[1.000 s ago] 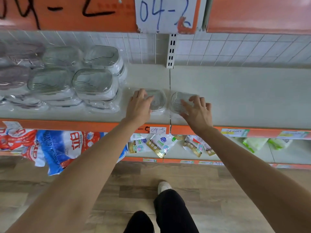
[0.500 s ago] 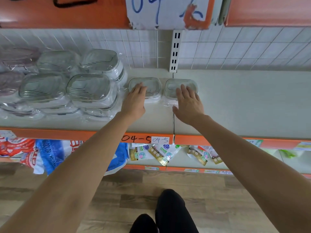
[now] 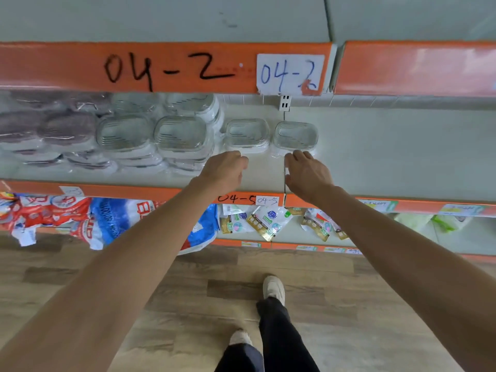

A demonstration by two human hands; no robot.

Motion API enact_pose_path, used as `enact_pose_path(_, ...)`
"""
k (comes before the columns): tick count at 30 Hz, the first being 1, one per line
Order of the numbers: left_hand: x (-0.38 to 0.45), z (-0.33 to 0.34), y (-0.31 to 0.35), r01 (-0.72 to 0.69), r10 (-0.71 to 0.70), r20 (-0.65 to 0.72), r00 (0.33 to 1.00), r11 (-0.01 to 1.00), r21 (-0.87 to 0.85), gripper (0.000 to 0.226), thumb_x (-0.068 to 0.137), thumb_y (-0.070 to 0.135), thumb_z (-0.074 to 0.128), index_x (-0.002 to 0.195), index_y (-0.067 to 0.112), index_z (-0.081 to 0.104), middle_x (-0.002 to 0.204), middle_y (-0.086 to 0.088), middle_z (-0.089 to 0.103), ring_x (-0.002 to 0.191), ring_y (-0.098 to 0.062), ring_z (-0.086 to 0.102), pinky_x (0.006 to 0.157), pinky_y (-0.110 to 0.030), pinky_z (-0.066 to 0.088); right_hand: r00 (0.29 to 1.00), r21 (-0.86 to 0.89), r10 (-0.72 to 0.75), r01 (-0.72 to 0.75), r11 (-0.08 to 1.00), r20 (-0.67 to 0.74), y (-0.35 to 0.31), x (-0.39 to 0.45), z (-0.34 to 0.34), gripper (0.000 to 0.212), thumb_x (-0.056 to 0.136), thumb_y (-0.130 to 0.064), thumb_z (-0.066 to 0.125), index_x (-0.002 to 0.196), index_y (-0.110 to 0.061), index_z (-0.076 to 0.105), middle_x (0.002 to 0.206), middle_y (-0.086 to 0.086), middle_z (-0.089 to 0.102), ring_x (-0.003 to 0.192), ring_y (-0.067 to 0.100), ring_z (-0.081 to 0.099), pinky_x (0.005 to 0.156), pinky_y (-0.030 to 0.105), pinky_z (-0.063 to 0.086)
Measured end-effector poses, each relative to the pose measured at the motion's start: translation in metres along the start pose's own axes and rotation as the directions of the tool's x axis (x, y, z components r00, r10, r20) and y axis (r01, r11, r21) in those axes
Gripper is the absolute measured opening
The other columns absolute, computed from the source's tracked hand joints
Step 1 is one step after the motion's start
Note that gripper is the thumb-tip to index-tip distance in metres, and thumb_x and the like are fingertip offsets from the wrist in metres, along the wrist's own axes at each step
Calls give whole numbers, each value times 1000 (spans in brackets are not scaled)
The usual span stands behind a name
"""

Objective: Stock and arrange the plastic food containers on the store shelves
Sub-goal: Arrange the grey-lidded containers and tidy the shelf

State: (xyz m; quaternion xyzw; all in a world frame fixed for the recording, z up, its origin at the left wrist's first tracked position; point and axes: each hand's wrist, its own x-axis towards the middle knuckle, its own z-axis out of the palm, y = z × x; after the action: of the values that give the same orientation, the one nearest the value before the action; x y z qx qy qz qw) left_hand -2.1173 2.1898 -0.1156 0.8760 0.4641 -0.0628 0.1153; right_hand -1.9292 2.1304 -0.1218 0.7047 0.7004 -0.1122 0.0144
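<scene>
Clear containers (image 3: 245, 134) blurred (plastic-wrapped) | left hand (image 3: 225, 171) loosely curled, empty | right hand (image 3: 308, 174) relaxed, empty

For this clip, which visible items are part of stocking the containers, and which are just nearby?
Job:
- two small clear containers on the shelf
- stacked larger containers
- left hand, right hand, both just in front, holding nothing

Nearby:
- blue and red bags
- sachets
- 04-2 label

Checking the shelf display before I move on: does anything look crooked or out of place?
The paper label reading 04-2 on the upper shelf edge looks torn at its lower right corner. The two small containers sit straight.
</scene>
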Motion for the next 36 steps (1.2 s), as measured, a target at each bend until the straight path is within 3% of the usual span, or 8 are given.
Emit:
enact_pose_path(5, -53, -41, 2, -36, 37, -19, 999, 998, 45, 31, 91, 6, 43, 116, 10, 60, 116, -8, 60, 103, -29, 57, 82, -37, 46, 999, 24, -24, 23, 999, 24, -29, -38, -28, 27, 91, -13, 48, 117, -9, 47, 120, 7, 50, 115, 24, 45, 77, 33, 41)
enact_pose_path(9, -94, -73, -1, -55, 60, -60, 996, 995, 83, 26, 90, 10, 44, 110, 9, 62, 108, -8, 63, 98, -28, 58, 74, -34, 44, 999, 10, -44, 44, 999, 11, -54, -60, -50, 28, 91, -13, 47, 119, -10, 47, 120, 6, 51, 115, 23, 45, 78, 33, 42)
enact_pose_path(18, -140, -153, 12, -119, 146, -196, 970, 983, 141, 16, 88, 12, 47, 91, 12, 63, 92, -1, 64, 86, -23, 60, 64, -30, 40, 967, -76, -203, 193, 978, -156, -79, -100, -128, 28, 89, -12, 49, 117, -9, 52, 117, 6, 55, 113, 24, 49, 77, 35, 45)
enact_pose_path(23, -135, -190, 32, -213, 241, -276, 930, 969, 129, 21, 91, 22, 50, 99, 12, 66, 95, 1, 66, 86, -19, 59, 62, -26, 34, 943, -93, -281, 268, 959, -176, -60, -117, -181, 30, 89, -13, 51, 118, -10, 52, 124, 5, 53, 121, 22, 47, 86, 35, 45)
enact_pose_path(29, -108, -237, 58, -249, 263, -359, 896, 965, 86, 16, 89, 25, 51, 90, 14, 63, 87, 2, 60, 85, -21, 58, 65, -28, 39, 943, -135, -212, 182, 974, -255, -34, -119, -242, 29, 90, -16, 50, 118, -10, 52, 118, 6, 54, 109, 23, 51, 82, 33, 44)
enact_pose_path(36, -58, -281, 77, -271, 290, -387, 875, 957, 103, 23, 93, 30, 52, 103, 13, 64, 97, 0, 63, 88, -20, 57, 68, -27, 37, 940, -109, -154, 127, 986, -305, 3, -101, -292, 30, 91, -19, 52, 121, -14, 51, 124, 2, 51, 111, 19, 52, 86, 34, 46)
